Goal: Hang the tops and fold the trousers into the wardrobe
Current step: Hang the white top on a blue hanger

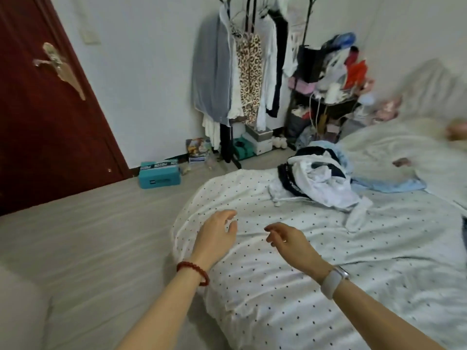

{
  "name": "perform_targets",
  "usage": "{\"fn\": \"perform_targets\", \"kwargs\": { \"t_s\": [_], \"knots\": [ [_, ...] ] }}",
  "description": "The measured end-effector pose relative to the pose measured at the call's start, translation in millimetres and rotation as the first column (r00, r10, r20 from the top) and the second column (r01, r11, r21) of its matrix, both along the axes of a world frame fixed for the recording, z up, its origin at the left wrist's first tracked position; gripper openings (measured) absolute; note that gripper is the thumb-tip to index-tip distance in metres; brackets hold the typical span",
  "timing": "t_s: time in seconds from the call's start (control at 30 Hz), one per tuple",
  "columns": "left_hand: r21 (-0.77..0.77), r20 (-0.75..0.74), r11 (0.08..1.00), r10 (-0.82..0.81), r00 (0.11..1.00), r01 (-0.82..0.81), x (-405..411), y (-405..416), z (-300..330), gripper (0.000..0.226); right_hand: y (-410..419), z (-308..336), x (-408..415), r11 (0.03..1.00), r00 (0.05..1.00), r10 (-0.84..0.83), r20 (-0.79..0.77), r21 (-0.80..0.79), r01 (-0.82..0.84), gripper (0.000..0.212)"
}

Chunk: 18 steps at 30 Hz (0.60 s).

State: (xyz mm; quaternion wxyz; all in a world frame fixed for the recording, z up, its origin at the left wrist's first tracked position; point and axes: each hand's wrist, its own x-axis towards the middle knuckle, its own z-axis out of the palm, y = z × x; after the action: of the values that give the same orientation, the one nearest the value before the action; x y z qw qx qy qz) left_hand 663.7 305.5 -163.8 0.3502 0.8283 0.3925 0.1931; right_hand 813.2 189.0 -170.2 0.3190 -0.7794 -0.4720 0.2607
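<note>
Both hands hover over the dotted bedsheet [290, 286], left hand [217, 234] and right hand [288, 238] loosely curled, grasping nothing; clothes pile [318, 183] lies beyond.

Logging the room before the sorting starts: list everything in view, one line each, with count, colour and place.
door: one, dark red, left.
teal box: one, floor by the door.
clothes rack: one, black, at the far wall, hung with garments.
cluttered shelf: one, dark, right of the rack.
bed: one, white sheet with dark dots.
pile of clothes: one, white, navy and pale blue, on the bed.
left hand: open, red bead bracelet.
right hand: open, white watch.
</note>
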Motion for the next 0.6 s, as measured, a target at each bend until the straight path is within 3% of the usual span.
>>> {"fn": "perform_targets", "kwargs": {
  "t_s": [0.23, 0.4, 0.47, 0.6],
  "knots": [
    [0.016, -0.039, 0.982, -0.188, 0.981, 0.189, 140, 99, -18, 0.032, 54, -26, 117, 0.937, 0.936, -0.350, -0.031, 0.007, 0.350, 0.028],
    [-0.077, -0.061, 0.952, -0.301, 0.952, 0.296, 243, 194, -52, 0.032, 130, -68, 212, 0.840, 0.841, -0.536, 0.076, -0.045, 0.540, 0.034],
    [-0.129, -0.094, 0.930, -0.356, 0.930, 0.343, 288, 243, -74, 0.033, 176, -93, 254, 0.793, 0.802, -0.572, 0.174, -0.131, 0.594, 0.043],
    [-0.216, -0.120, 0.893, -0.425, 0.897, 0.394, 351, 305, -113, 0.036, 240, -136, 303, 0.683, 0.768, -0.470, 0.435, -0.371, 0.629, 0.064]
  ]
}}
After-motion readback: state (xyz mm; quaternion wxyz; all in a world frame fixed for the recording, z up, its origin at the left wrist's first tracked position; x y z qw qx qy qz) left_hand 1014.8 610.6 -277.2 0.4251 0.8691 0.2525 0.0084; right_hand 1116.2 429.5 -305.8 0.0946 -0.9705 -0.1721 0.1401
